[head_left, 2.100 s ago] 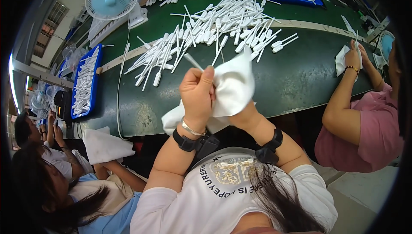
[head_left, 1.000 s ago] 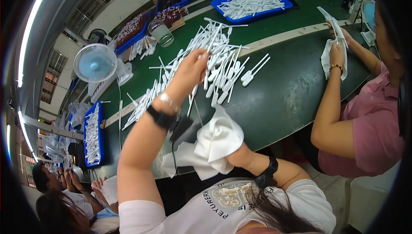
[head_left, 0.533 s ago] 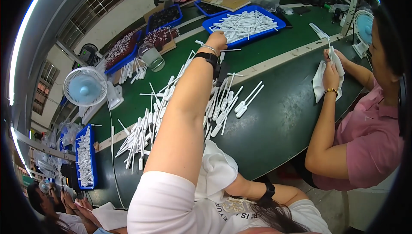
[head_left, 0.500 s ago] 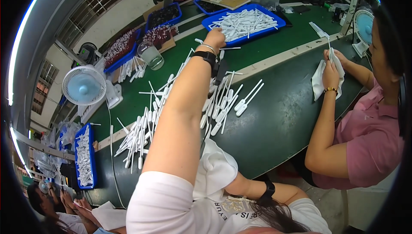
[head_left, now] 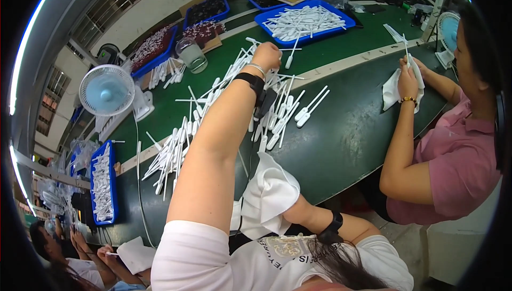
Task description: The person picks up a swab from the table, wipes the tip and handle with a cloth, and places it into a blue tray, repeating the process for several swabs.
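Note:
My left hand (head_left: 265, 56) reaches far forward over the heap of white plastic sticks (head_left: 184, 144), each with a thin stem and a wider, bulb-like end. Its fingers are curled closed beside the near left corner of a blue tray (head_left: 349, 22) full of the same sticks (head_left: 306, 21); what they hold is hidden. Low in front of my body, a white cloth (head_left: 271, 192) is gathered around my right hand, whose fingers are covered by it. More white sticks (head_left: 277, 125) lie just beyond the cloth, and a few (head_left: 309, 108) lie apart to the right.
At left stand a clip-on fan (head_left: 106, 91), another blue tray of sticks (head_left: 112, 181) and a clear jar (head_left: 192, 56). Trays of dark and red parts are behind. To the right, a person in pink (head_left: 442, 157) holds a stick and cloth.
My left hand has drawn back slightly from the tray's edge toward the heap. The cloth around my right hand has shifted and spread. The whole view has tilted a little.

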The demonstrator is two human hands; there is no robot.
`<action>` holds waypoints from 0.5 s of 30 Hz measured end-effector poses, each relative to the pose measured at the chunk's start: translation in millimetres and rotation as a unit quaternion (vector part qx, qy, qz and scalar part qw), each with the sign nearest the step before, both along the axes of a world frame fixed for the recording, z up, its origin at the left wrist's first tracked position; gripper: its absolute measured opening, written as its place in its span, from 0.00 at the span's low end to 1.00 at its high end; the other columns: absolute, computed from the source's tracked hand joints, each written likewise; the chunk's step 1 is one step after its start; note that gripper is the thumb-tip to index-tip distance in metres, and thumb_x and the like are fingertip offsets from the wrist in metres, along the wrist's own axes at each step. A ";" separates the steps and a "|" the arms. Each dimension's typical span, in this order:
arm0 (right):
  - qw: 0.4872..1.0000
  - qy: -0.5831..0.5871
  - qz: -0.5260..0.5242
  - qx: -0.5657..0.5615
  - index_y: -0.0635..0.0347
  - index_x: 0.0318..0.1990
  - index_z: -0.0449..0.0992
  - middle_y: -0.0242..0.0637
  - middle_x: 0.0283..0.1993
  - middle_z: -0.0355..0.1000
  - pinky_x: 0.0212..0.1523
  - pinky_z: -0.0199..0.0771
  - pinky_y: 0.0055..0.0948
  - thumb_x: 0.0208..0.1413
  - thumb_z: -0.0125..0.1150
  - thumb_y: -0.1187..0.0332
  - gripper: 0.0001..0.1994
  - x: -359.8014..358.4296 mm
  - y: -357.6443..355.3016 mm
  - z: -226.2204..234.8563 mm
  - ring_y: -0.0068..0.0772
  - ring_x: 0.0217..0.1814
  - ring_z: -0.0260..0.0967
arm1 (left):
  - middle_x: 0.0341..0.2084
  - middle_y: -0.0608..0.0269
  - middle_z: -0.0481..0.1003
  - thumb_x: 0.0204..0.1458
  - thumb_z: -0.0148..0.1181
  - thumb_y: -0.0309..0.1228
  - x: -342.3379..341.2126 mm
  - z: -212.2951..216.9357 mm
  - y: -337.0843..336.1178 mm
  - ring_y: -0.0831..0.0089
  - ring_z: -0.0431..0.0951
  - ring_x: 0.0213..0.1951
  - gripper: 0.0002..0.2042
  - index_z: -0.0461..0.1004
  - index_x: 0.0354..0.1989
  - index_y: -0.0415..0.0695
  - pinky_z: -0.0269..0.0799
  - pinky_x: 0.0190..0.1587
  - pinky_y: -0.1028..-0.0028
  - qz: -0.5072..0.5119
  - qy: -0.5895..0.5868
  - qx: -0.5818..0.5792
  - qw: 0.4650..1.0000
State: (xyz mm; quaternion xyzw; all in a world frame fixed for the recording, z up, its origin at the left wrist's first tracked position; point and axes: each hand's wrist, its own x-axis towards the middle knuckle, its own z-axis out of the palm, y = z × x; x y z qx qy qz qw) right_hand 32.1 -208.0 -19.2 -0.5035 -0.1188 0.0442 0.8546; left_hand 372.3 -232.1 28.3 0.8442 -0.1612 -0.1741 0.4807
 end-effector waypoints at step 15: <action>0.998 -0.024 0.053 0.023 0.61 0.46 0.64 0.33 0.42 0.65 0.44 0.66 0.26 0.52 0.51 0.70 0.13 0.9 -10.0 -26.1 0.24 0.44 0.63 | 0.25 0.52 0.75 0.44 0.56 0.38 9.5 28.9 -58.4 0.61 0.74 0.29 0.15 0.75 0.31 0.36 0.68 0.34 0.70 -0.289 -0.156 0.286 0.900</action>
